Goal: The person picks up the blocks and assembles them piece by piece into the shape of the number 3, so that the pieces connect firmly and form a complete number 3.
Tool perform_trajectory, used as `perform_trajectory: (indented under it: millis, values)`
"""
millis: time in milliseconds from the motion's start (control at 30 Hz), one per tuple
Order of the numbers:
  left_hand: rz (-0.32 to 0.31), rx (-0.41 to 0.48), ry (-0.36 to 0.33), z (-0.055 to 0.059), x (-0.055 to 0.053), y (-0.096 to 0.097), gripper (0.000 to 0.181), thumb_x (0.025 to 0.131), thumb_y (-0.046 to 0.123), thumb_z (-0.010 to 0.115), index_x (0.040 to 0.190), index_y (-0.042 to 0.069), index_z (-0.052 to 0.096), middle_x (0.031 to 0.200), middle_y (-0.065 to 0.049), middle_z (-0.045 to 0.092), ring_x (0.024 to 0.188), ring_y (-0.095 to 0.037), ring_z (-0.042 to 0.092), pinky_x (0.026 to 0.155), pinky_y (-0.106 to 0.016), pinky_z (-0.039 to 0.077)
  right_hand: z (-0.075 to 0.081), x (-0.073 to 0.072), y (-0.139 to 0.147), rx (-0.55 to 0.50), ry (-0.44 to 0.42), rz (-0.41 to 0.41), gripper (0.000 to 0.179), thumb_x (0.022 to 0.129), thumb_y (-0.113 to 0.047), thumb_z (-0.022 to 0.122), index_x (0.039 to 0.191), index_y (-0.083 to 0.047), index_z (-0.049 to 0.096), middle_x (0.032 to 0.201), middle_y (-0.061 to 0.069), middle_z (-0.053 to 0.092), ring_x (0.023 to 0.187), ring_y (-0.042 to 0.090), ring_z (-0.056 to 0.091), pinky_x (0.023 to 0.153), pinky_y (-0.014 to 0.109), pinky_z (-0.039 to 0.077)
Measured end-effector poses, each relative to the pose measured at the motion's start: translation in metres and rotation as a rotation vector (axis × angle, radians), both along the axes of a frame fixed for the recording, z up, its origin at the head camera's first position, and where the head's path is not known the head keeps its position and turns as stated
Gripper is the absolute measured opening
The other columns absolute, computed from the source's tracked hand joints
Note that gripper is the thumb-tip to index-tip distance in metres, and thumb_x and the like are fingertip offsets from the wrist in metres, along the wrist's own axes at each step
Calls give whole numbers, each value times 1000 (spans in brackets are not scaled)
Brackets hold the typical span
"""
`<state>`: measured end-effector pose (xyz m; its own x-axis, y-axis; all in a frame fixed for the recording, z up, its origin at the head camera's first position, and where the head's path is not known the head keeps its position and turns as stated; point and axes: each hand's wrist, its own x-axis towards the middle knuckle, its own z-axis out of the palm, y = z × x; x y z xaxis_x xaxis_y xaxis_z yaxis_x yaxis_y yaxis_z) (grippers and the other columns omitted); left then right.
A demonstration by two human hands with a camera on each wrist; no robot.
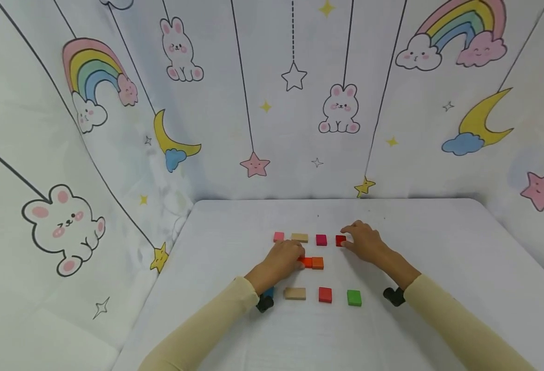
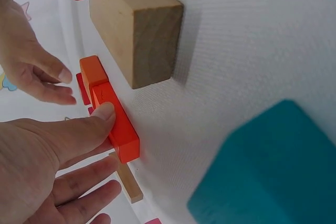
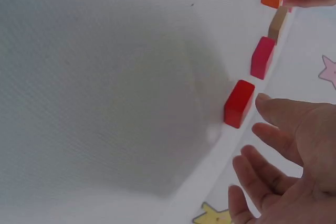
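Note:
My left hand (image 1: 282,263) pinches a red-orange block (image 2: 123,132) between thumb and forefinger, low over the white table. The far end of this block meets an orange block (image 1: 317,263), forming one line in the middle row. At the right end of the back row lies a dark red block (image 3: 239,103). My right hand (image 1: 365,243) is beside it with fingers spread; in the right wrist view a small gap shows between the thumb tip and the block. Nothing is in the right hand.
The back row also has a pink block (image 1: 278,236), a wooden block (image 1: 300,237) and a crimson block (image 1: 321,240). Nearer me lie a blue block (image 2: 273,166), a wooden block (image 1: 295,293), a red block (image 1: 325,295) and a green block (image 1: 353,298). A patterned cloth (image 1: 225,103) hangs behind.

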<state>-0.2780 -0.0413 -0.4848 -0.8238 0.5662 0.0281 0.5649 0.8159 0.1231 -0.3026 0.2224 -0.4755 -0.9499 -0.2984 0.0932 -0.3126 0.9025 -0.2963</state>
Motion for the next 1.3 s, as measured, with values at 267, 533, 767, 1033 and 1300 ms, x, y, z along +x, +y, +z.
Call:
perform_trajectory:
  millis: [267, 533, 767, 1033, 1300]
  values:
    - [6, 12, -14, -1, -1, 0, 24, 95, 31, 81, 114, 16, 80, 120, 1, 75, 112, -19, 67, 98, -34, 51, -8, -5, 5, -2, -56, -32, 35, 98, -15, 76, 129, -1, 70, 123, 28, 63, 118, 46, 60, 92, 66, 53]
    - [7, 11, -13, 0, 1, -1, 24, 96, 31, 80, 115, 16, 80, 120, 0, 75, 114, -20, 67, 100, -35, 51, -10, -4, 3, -12, -61, -44, 31, 98, -14, 75, 126, -2, 71, 123, 28, 63, 118, 46, 60, 93, 66, 53]
    - [18, 17, -31, 1, 2, 0, 24, 95, 30, 81, 115, 16, 80, 119, 1, 74, 113, -18, 66, 100, -34, 51, -8, -2, 5, -12, -81, -54, 28, 98, -15, 74, 122, -1, 72, 121, 27, 64, 117, 45, 60, 92, 66, 52]
    - [29, -6, -35, 1, 1, 1, 25, 95, 32, 80, 116, 17, 80, 120, 1, 74, 114, -18, 66, 102, -34, 51, -10, 3, 6, -5, -121, -66, 30, 96, -18, 78, 120, -1, 72, 122, 27, 64, 118, 46, 61, 92, 66, 53]
    - [28, -12, -28, 0, 1, 2, 24, 95, 32, 80, 115, 18, 80, 121, 1, 73, 114, -18, 66, 102, -35, 51, -11, 12, 2, -40, -141, -49, 30, 95, -20, 79, 118, -3, 72, 115, 23, 64, 109, 39, 62, 91, 63, 54]
